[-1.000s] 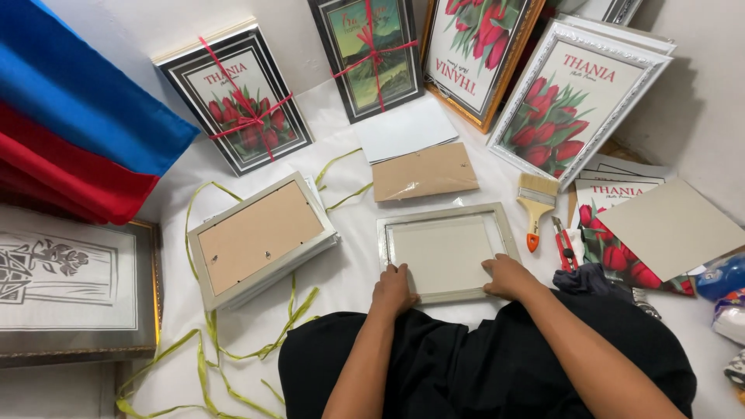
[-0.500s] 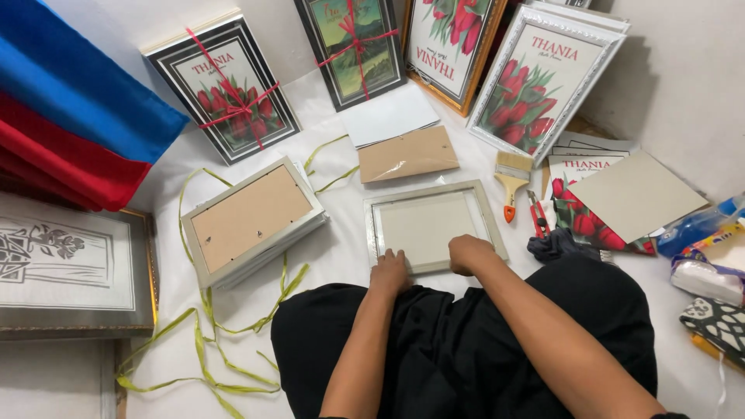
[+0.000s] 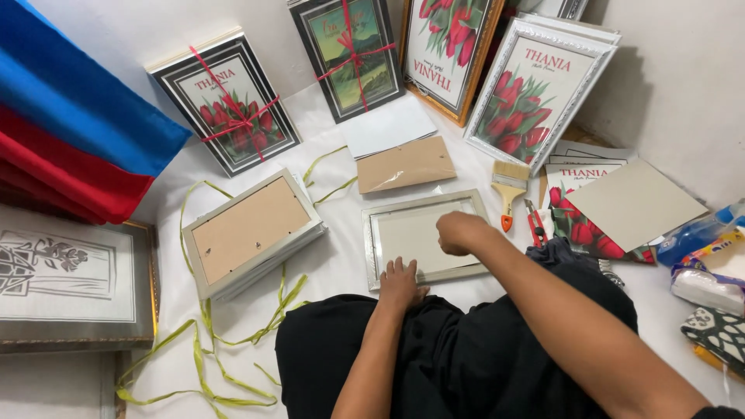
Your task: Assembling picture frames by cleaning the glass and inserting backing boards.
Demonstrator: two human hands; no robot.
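Note:
A silver picture frame [image 3: 473,203] lies face down on the white sheet in front of my knees. My left hand [image 3: 400,282] rests flat on its near edge, fingers spread. My right hand [image 3: 459,231] is curled over the pale backing inside the frame, near its right side; I cannot see anything held in it. Just beyond the frame lies a brown backing board [image 3: 405,164] and a white sheet of card [image 3: 387,126].
A stack of frames [image 3: 251,233] with brown backs sits at the left among yellow-green ribbon [image 3: 208,351]. A paintbrush [image 3: 508,187] and a red cutter [image 3: 535,224] lie right of the frame. Framed tulip pictures [image 3: 226,101] lean on the wall. Folded blue and red cloth [image 3: 70,124] lies far left.
My right hand has slid from the frame's near right corner up onto the backing. The view has shifted slightly, and my left hand stays on the near edge.

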